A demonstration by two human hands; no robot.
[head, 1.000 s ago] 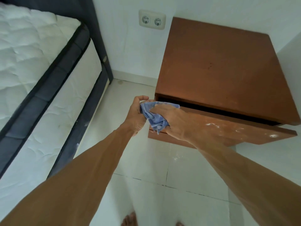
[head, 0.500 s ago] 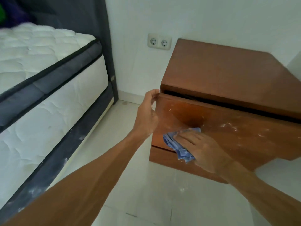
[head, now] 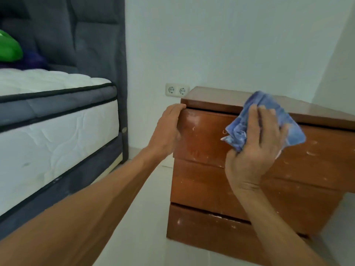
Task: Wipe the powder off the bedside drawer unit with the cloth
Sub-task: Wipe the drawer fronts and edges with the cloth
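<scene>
Bedside drawer unit [head: 207, 181] stands on the floor at the bed's [head: 57, 135] 3 o'clock, back to the wall. Left hand [head: 169, 129] grips the 10 o'clock corner of the top drawer front [head: 203, 139], fingers hooked over its upper edge, apparently steadying it. Right hand [head: 251, 156] holds the blue cloth [head: 269, 116] bunched under its spread fingers at the 12 o'clock edge of that front; whether the cloth is pressed against the wood or just clear of it cannot be confirmed. Powder [head: 311, 152] is present as white flecks and smears at the 3 o'clock end of the top front, more faintly beside the left hand, and along the lowest drawer [head: 201, 233] towards 6 o'clock. The top panel shows no obvious powder, though it is seen at a shallow angle. Assessment: wiping is under way on the top front; its right end and both lower fronts are outstanding.
</scene>
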